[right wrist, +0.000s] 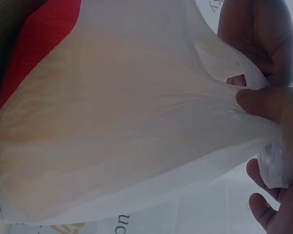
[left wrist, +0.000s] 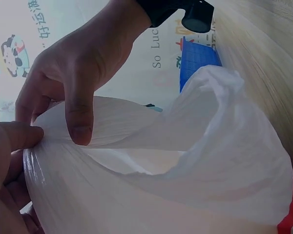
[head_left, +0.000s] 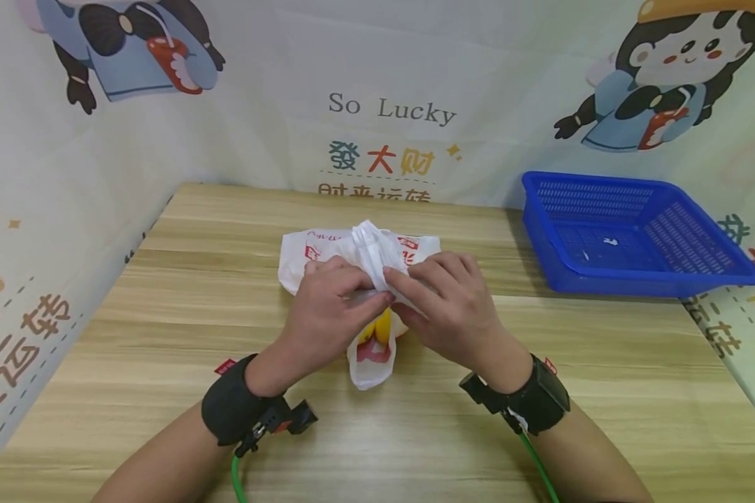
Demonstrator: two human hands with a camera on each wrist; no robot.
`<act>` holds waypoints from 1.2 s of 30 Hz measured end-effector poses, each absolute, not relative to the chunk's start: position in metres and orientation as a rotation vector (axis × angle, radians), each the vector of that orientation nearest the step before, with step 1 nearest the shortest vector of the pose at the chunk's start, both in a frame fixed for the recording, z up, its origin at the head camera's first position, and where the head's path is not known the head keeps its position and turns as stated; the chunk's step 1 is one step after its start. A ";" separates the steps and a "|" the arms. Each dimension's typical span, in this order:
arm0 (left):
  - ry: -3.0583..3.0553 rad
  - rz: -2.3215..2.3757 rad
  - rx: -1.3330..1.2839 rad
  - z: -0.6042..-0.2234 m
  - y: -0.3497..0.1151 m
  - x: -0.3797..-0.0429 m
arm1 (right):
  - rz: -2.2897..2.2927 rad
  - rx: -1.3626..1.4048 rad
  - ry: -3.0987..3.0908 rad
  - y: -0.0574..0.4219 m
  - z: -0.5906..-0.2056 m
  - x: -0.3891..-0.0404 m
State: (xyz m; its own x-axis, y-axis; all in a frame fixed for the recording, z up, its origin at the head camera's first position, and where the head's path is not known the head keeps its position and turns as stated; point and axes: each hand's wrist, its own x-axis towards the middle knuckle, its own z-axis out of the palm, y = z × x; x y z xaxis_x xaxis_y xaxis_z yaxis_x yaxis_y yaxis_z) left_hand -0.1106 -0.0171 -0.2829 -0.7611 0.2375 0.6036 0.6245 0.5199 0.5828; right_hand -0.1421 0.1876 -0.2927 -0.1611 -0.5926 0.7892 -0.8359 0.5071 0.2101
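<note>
A white plastic bag with red print [head_left: 298, 262] stands on the wooden table, its top bunched between both hands. My left hand [head_left: 324, 311] pinches the gathered plastic from the left, thumb pointing inward. From the right, my right hand [head_left: 449, 307] grips the same part, and the thumbs nearly meet. Yellow rounded things [head_left: 382, 327] show at the bag's near opening; their kind I cannot tell. In the left wrist view the bag [left wrist: 136, 200] has a loose loop of plastic standing open. In the right wrist view the bag [right wrist: 136, 122] is stretched toward the fingers, with a red patch at one side.
A blue perforated basket [head_left: 635, 279] stands at the table's back right, with small white scraps on its bottom. Behind the wooden table [head_left: 163, 335] hangs a printed cloth backdrop [head_left: 491, 91], which also runs along both sides. Each wrist wears a black band with a small camera and green cable.
</note>
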 end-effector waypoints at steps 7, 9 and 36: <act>-2.254 -1.018 -0.789 -0.287 -0.016 -0.113 | 0.369 1.161 -1.865 0.189 -0.293 -0.144; -2.266 -0.940 -0.809 -0.287 -0.016 -0.113 | 0.396 1.155 -1.862 0.190 -0.293 -0.146; -2.121 -0.678 -0.804 -0.292 -0.016 -0.120 | 0.744 1.236 -2.139 0.197 -0.286 -0.149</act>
State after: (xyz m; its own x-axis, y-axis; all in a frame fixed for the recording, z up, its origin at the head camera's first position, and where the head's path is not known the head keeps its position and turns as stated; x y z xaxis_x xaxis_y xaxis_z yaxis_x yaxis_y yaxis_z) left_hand -0.1204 -0.0163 -0.2922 -0.5176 0.3215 0.7929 0.7217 0.6619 0.2027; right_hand -0.1494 0.1971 -0.2864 -0.4229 -0.5800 0.6963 -0.8868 0.4228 -0.1864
